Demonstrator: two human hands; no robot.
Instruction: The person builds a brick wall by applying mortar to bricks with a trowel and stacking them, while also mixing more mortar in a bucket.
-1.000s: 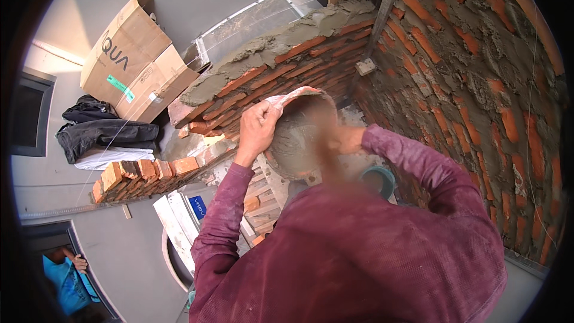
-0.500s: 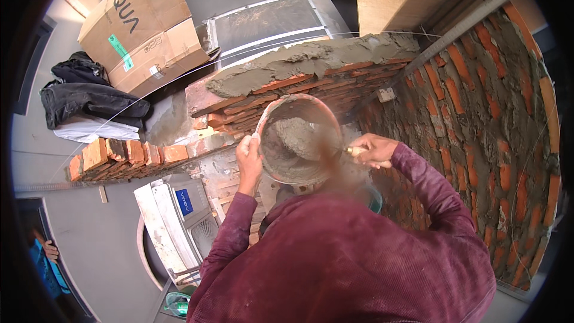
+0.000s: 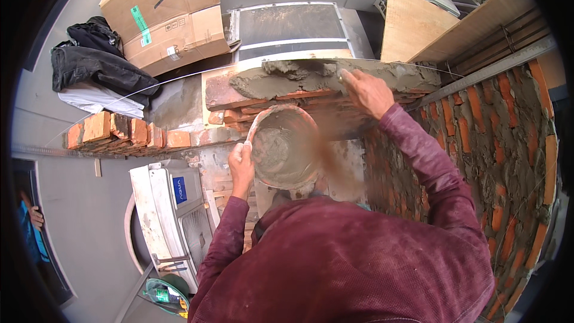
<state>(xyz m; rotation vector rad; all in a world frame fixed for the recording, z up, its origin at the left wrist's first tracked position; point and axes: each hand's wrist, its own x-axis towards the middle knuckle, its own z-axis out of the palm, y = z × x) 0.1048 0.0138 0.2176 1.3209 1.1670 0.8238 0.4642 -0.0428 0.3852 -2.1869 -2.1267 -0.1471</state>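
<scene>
My left hand is closed on the rim of a round bucket, tipped so that its inside shows. Wet grey mortar lies at its bottom and coats its wall. My right hand grips a trowel by its handle, over the top of the low brick wall. The trowel's blade is hard to make out against the mortar. A thick, uneven mortar bed covers that top, and a fresh lump sits left of my right hand.
On my right stands a mortar-smeared brick wall. A taut string crosses above the low wall. Loose bricks line its left end. Beyond are a cardboard box and dark clothes. An air-conditioner unit stands lower left.
My right hand has moved with the trowel from beside the bucket forward onto the wall top. Mortar has left the bucket, and a lump now shows on the bed.
</scene>
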